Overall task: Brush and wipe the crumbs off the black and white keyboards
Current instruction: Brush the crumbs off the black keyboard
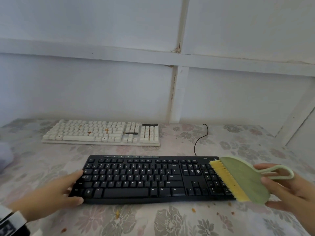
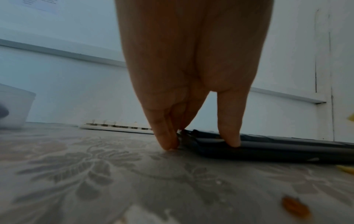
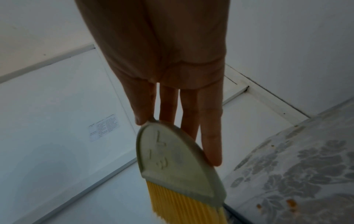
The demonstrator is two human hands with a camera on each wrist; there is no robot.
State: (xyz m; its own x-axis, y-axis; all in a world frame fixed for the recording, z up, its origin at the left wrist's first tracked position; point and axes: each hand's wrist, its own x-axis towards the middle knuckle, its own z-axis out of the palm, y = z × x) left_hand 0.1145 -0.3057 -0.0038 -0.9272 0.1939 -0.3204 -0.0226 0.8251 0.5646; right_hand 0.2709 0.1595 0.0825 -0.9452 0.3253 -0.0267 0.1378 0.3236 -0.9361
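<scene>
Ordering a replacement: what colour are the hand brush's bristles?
Yellow bristles on the green plastic hand brush; clearest in the head view.

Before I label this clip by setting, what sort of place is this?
Probably a room in a home: a table under a floral tablecloth against a white panelled wall, with two keyboards, white and black.

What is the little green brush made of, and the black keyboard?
The brush looks like matte green plastic: its smooth moulded back carries raised letters in the right wrist view. Its yellow bristles seem stiff, straight synthetic strands. The black keyboard appears to be hard plastic with a dull, faintly shiny finish and printed white letters.
</scene>
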